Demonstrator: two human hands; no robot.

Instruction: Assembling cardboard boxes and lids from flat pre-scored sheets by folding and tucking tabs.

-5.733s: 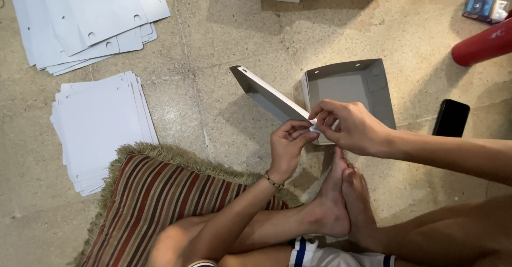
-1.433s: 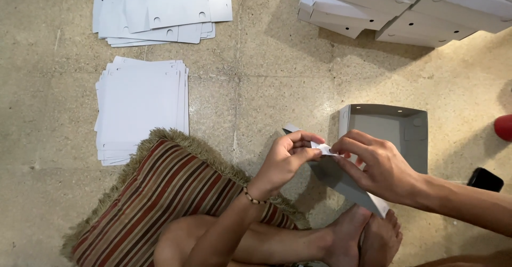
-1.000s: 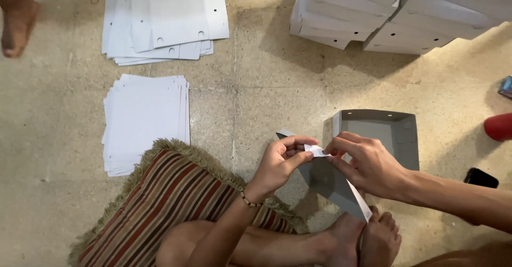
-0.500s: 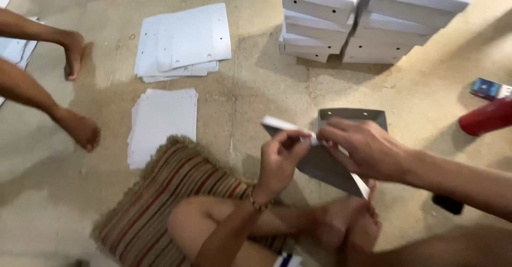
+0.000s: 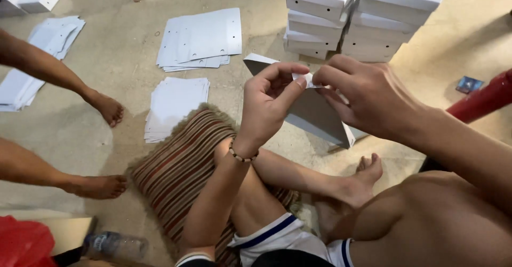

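Seemingly mid-fold, my left hand (image 5: 272,104) and right hand (image 5: 368,94) both pinch a small white tab (image 5: 305,80) at the top edge of the grey-lined box blank (image 5: 314,115) held above my legs, with finished boxes (image 5: 362,16) stacked behind and flat sheets (image 5: 200,40) waiting.

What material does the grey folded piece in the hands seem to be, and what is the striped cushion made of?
The grey folded piece looks like thin matte cardboard: flat panels, sharp creases, white edges. Both the left hand and the right hand pinch its top. The striped cushion seems woven fabric, with a fringed edge.
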